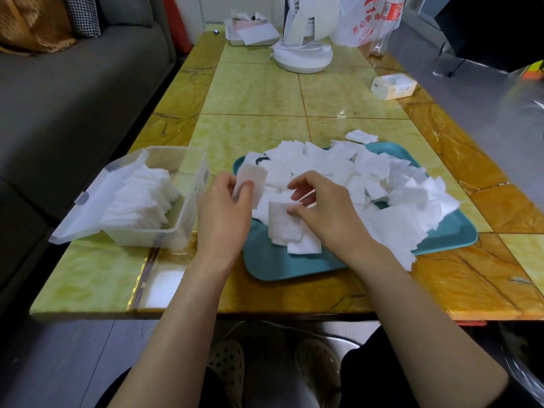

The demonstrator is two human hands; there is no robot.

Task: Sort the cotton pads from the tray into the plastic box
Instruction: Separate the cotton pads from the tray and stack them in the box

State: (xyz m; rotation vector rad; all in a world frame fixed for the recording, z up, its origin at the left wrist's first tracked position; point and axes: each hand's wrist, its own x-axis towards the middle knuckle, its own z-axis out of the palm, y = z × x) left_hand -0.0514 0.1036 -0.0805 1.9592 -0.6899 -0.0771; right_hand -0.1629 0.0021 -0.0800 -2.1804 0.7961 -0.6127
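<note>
Cotton pad pinched in left hand grip; right hand pinches another pad above tray.

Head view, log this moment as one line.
left hand: holds cotton pad | right hand: pinches second pad over tray | plastic box: open, partly filled

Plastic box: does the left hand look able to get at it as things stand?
Probably yes. The box sits open just left of the left hand, its lid folded away, with nothing between them. The hand pinches a pad, and bare floor shows beside the stack inside.
</note>
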